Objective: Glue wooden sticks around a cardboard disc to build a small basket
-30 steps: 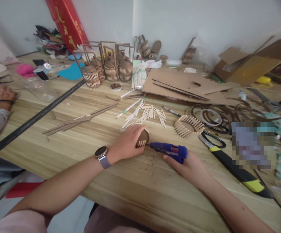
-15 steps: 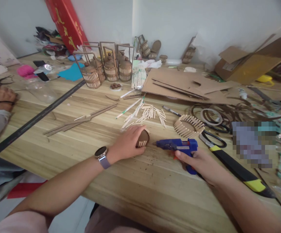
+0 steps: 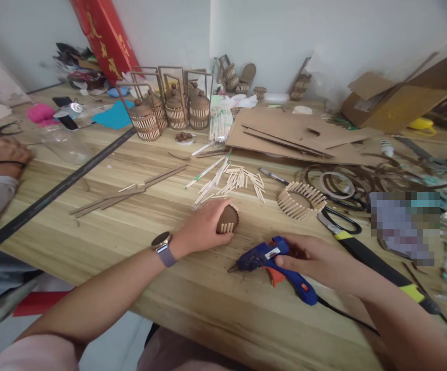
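In the head view, we find the brown disc on the near part of the wooden table, grasped at its side by the left hand; the thumb runs along its near edge and the fingers pass over its far edge. We count a few short pale sticks in a row on the disc's near side; the hand hides part of the rim. A wristwatch encircles the left wrist.

To the right of the disc and slightly nearer to us, the right hand grasps a blue glue gun, thumb on one side of the body, fingers wrapped over the back. Its nozzle points leftward, just short of the disc and apart from it; the orange trigger shows below the thumb. We cannot tell whether the table bears the gun's weight.

Farther right of the disc, we note a second disc ringed with sticks, and beyond that a black-and-yellow-handled tool. Behind the disc lies a pile of loose sticks; well behind and to its left stand lidded baskets with tall handles. Far left of the disc, we observe a co-worker's hand.
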`<control>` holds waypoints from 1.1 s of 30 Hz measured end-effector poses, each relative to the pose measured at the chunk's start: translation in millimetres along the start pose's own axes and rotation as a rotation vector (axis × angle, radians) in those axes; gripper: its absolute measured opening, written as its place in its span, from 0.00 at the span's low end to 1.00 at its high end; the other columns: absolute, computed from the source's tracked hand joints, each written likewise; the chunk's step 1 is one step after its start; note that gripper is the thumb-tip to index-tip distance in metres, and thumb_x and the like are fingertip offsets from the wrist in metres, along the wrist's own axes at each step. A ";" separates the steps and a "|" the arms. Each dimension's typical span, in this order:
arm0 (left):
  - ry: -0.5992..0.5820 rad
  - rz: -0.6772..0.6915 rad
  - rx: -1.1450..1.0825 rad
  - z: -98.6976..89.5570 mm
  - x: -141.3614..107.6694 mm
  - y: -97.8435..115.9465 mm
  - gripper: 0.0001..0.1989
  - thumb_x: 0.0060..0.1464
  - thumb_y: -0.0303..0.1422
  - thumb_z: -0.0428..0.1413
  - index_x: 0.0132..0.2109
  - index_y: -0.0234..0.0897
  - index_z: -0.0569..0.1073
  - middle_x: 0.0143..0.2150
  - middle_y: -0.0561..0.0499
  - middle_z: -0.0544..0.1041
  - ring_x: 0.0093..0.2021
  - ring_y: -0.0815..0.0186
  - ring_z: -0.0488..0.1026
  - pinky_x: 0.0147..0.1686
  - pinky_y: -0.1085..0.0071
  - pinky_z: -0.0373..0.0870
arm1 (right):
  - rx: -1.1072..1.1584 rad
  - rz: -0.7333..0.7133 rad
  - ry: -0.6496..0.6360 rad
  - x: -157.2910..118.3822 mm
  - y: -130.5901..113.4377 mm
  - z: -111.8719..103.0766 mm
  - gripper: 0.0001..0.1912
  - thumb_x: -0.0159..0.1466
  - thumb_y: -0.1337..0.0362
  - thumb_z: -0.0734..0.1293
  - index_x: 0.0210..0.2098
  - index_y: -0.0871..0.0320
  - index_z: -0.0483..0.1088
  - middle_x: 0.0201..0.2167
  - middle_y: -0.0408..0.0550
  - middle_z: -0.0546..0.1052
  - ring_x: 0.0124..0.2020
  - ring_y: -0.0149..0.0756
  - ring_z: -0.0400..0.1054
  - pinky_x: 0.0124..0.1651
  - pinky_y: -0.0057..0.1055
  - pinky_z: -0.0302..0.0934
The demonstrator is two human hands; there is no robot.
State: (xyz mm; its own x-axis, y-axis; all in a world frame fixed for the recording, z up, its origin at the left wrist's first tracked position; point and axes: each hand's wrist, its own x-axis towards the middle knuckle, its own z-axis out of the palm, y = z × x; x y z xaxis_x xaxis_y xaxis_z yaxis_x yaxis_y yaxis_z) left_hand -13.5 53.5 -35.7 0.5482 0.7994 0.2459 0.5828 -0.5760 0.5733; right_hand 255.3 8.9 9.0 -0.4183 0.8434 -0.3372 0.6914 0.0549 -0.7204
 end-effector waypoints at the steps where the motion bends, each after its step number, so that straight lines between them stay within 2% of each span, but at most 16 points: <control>1: 0.002 -0.018 -0.039 -1.9 0.2 0.2 0.37 0.50 0.31 0.61 0.65 0.37 0.56 0.64 0.37 0.64 0.65 0.49 0.61 0.63 0.49 0.59 | -0.080 0.007 0.019 0.5 -1.0 -1.0 0.18 0.61 0.46 0.65 0.31 0.55 0.71 0.25 0.43 0.72 0.26 0.33 0.64 0.27 0.28 0.57; 3: -0.001 -0.054 -0.123 -6.4 0.7 0.6 0.36 0.50 0.32 0.61 0.64 0.38 0.56 0.64 0.38 0.64 0.64 0.51 0.62 0.63 0.50 0.59 | -0.185 0.008 0.010 2.0 -2.8 -3.6 0.17 0.63 0.48 0.63 0.32 0.55 0.71 0.25 0.43 0.73 0.26 0.34 0.64 0.27 0.28 0.57; 7: -0.017 -0.091 -0.243 -12.8 1.6 1.1 0.36 0.52 0.34 0.61 0.65 0.37 0.56 0.63 0.40 0.66 0.63 0.53 0.64 0.63 0.53 0.60 | -0.315 -0.020 0.136 12.2 -4.2 -8.8 0.15 0.64 0.51 0.61 0.33 0.54 0.72 0.26 0.44 0.75 0.27 0.36 0.68 0.29 0.29 0.58; 10: -0.015 -0.091 -0.253 -13.6 1.7 0.8 0.37 0.51 0.34 0.61 0.65 0.37 0.55 0.63 0.40 0.66 0.64 0.52 0.63 0.63 0.52 0.59 | -0.401 -0.048 0.230 28.7 -7.8 -11.2 0.12 0.65 0.57 0.61 0.34 0.54 0.73 0.29 0.45 0.78 0.30 0.37 0.71 0.32 0.30 0.60; 13: -0.016 -0.098 -0.256 -13.2 1.6 0.9 0.37 0.51 0.34 0.61 0.66 0.36 0.56 0.64 0.39 0.66 0.64 0.52 0.63 0.63 0.52 0.59 | -0.474 -0.118 0.267 52.1 -17.6 -10.2 0.09 0.66 0.62 0.61 0.36 0.55 0.74 0.31 0.46 0.80 0.32 0.37 0.72 0.35 0.30 0.61; 16: -0.020 -0.101 -0.278 -13.4 1.7 1.1 0.38 0.51 0.34 0.61 0.66 0.35 0.55 0.64 0.38 0.66 0.63 0.52 0.64 0.63 0.52 0.59 | -0.540 -0.193 0.250 80.0 -30.8 -5.3 0.08 0.65 0.65 0.64 0.39 0.57 0.75 0.36 0.49 0.80 0.35 0.37 0.72 0.37 0.29 0.61; 18: -0.015 -0.096 -0.288 -13.4 1.9 0.9 0.38 0.51 0.34 0.61 0.66 0.35 0.55 0.64 0.37 0.65 0.64 0.52 0.63 0.63 0.52 0.59 | -0.559 -0.224 0.244 97.7 -38.5 -1.8 0.10 0.64 0.68 0.65 0.44 0.58 0.74 0.38 0.50 0.79 0.37 0.37 0.72 0.39 0.29 0.61; 21: -0.011 -0.082 -0.272 -12.4 1.9 0.4 0.38 0.50 0.33 0.61 0.66 0.36 0.55 0.64 0.38 0.65 0.64 0.51 0.63 0.63 0.51 0.59 | -0.593 -0.243 0.249 112.3 -46.7 -0.3 0.12 0.63 0.71 0.65 0.45 0.58 0.73 0.40 0.50 0.79 0.39 0.37 0.71 0.41 0.28 0.60; 23: -0.013 -0.078 -0.232 -11.3 1.7 0.5 0.39 0.49 0.32 0.61 0.65 0.35 0.56 0.64 0.37 0.65 0.64 0.51 0.63 0.63 0.51 0.59 | -0.618 -0.222 0.284 107.2 -49.2 -3.1 0.08 0.65 0.68 0.63 0.40 0.59 0.74 0.37 0.51 0.79 0.38 0.38 0.71 0.39 0.30 0.60; 26: -0.023 -0.066 -0.157 -9.0 1.4 1.4 0.38 0.48 0.31 0.61 0.65 0.34 0.57 0.64 0.37 0.65 0.64 0.51 0.62 0.64 0.51 0.58 | -0.670 -0.117 0.319 74.9 -46.9 -10.5 0.14 0.67 0.60 0.61 0.29 0.59 0.72 0.28 0.52 0.77 0.30 0.40 0.69 0.30 0.31 0.54; 28: -0.035 -0.049 -0.116 -7.2 1.2 1.8 0.37 0.49 0.32 0.61 0.65 0.35 0.57 0.64 0.37 0.64 0.65 0.51 0.60 0.65 0.51 0.57 | -0.720 0.042 0.223 44.4 -41.2 -14.2 0.18 0.66 0.54 0.62 0.23 0.56 0.68 0.23 0.48 0.74 0.24 0.38 0.67 0.25 0.30 0.50; 30: -0.042 -0.025 -0.080 -5.1 1.1 1.3 0.37 0.49 0.32 0.60 0.65 0.36 0.57 0.64 0.38 0.64 0.66 0.51 0.59 0.65 0.50 0.56 | -0.673 0.172 0.118 16.2 -33.3 -14.0 0.18 0.63 0.51 0.63 0.23 0.54 0.68 0.21 0.46 0.74 0.23 0.38 0.67 0.24 0.30 0.50; 31: -0.044 -0.010 -0.064 -4.0 1.1 0.8 0.38 0.49 0.32 0.60 0.65 0.36 0.56 0.64 0.38 0.64 0.66 0.50 0.59 0.65 0.50 0.56 | -0.618 0.207 0.067 5.3 -28.9 -12.1 0.15 0.62 0.51 0.65 0.25 0.54 0.69 0.22 0.46 0.75 0.23 0.38 0.67 0.24 0.30 0.51; 33: -0.040 0.014 -0.033 -2.0 1.0 -0.5 0.38 0.48 0.31 0.60 0.65 0.35 0.56 0.64 0.37 0.64 0.66 0.50 0.59 0.65 0.50 0.56 | -0.497 0.163 0.019 -8.4 -19.7 -5.8 0.09 0.57 0.55 0.69 0.29 0.54 0.70 0.26 0.45 0.77 0.26 0.38 0.69 0.26 0.30 0.54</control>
State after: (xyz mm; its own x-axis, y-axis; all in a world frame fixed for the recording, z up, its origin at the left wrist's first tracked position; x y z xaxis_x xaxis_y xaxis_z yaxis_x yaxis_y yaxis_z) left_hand -14.5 54.9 -34.2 0.5803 0.7833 0.2227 0.5553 -0.5807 0.5953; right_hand 248.6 3.9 29.6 -0.2741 0.8714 -0.4069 0.9447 0.1648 -0.2834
